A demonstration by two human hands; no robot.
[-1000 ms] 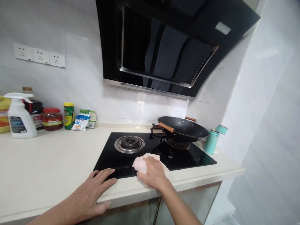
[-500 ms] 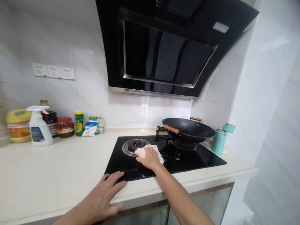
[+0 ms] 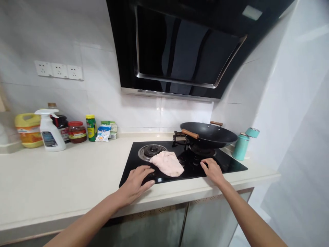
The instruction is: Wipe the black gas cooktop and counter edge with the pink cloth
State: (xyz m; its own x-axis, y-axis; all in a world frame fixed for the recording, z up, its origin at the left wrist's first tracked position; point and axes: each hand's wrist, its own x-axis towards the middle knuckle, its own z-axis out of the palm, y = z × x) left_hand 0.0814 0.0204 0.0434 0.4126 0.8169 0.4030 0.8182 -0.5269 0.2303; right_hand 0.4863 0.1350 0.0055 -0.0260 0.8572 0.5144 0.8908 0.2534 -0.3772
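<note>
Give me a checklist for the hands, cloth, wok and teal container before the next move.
1. Left hand holding nothing: ok, fingers spread at the cooktop's front edge.
2. Right hand clear of the right knob: cannot tell, fingertips beside it.
3. Cloth out of either grip: ok, lying on the cooktop.
4. Left burner fully uncovered: not ok, cloth overlaps its rim in view.
5. Wok upright: ok.
6. Teal container closed: not ok, lid tipped open.
</note>
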